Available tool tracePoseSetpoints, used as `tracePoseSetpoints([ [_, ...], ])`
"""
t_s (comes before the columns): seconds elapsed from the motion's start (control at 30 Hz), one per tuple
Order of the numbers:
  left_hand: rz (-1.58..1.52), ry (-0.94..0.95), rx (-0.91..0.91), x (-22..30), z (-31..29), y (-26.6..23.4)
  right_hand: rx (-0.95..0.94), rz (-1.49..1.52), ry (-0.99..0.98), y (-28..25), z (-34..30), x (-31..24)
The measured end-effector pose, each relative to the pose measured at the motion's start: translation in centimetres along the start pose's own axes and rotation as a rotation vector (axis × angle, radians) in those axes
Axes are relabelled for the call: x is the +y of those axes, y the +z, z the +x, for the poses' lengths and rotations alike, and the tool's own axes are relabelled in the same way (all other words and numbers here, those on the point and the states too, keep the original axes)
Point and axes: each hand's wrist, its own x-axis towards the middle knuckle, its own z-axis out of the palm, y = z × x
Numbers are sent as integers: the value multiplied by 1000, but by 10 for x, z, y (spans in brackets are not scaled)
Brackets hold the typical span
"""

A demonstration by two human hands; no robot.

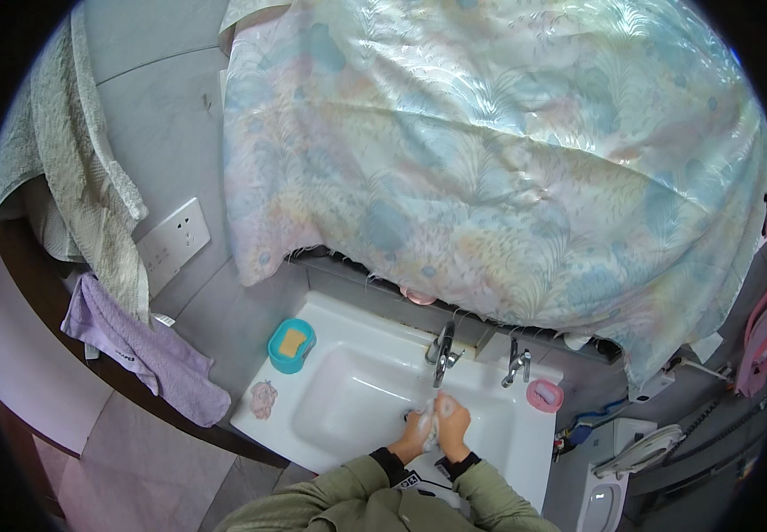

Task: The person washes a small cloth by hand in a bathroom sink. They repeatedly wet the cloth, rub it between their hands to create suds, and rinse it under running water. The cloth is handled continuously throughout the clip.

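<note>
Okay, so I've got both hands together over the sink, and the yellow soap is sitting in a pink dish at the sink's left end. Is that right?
Not quite: the dish holding the yellow soap is turquoise, not pink. The head view shows it at the left end of the sink, with the left hand and right hand together over it.

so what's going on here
A person's bare left hand and right hand are pressed together over a white, glossy sink, near a curved chrome faucet. White material shows between them, lather or cloth, I cannot tell which. A yellowish soap bar lies in a rounded teal dish on the sink's left side.
</note>
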Motion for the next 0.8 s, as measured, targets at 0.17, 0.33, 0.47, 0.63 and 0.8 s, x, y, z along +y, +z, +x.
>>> tracePoseSetpoints([
  [0.17, -37, 87, -87, -4, 9, -2, -127, -83, -165, 1, -6, 0],
  [0.33, -240, -131, 105, 0, 3, 10, 225, 96, -74, -5, -1, -19],
  [0.47, -199, 67, -109, 0, 3, 6, 3, -17, -351, -9, 3, -29],
  [0.63, 598, 563, -85, 2, -5, 3, 87, -8, 17, -8, 5, -16],
  [0.8, -111, 62, -19, 21, -11, 14, -17, -88, -260, -5, 2, -4],
])
